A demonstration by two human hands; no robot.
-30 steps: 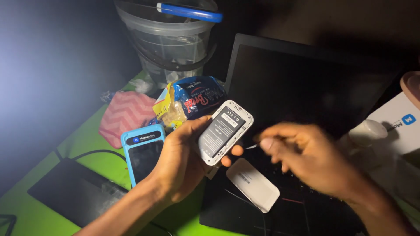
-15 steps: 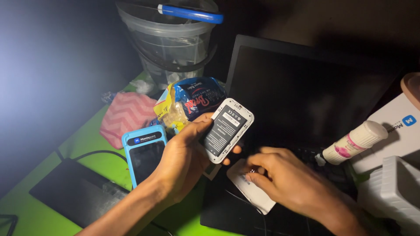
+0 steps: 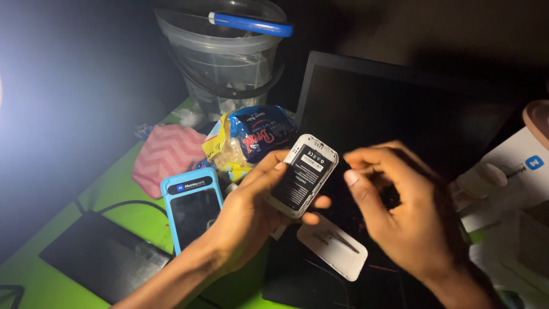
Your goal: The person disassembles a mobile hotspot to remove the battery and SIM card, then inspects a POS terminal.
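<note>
Dark room, green tabletop (image 3: pixel 123 214) lit from the left, black laptop (image 3: pixel 400 109) open across centre and right. Upper centre: clear plastic bucket (image 3: pixel 229 68) with a blue handle grip. Below it a crumpled blue-and-yellow snack bag (image 3: pixel 251 140) with a dark label panel, and a pink zigzag cloth (image 3: pixel 166 157) to its left. Left of centre: blue-cased handheld terminal (image 3: pixel 193 207), a black flat pad (image 3: pixel 100 257) beside it at lower left. White box with a blue square logo (image 3: pixel 526 166) at the right edge. White back cover (image 3: pixel 331 246) lies flat on the laptop, lower centre.

Your left hand (image 3: pixel 249 214) grips the small white device (image 3: pixel 302 174) mid-frame, back open, black battery label facing you; thumb on its left edge, fingers curled behind it. Your right hand (image 3: pixel 400 217) is just right of it, not touching, fingers loosely curled, thumb and forefinger close together; can't tell if they pinch anything.
</note>
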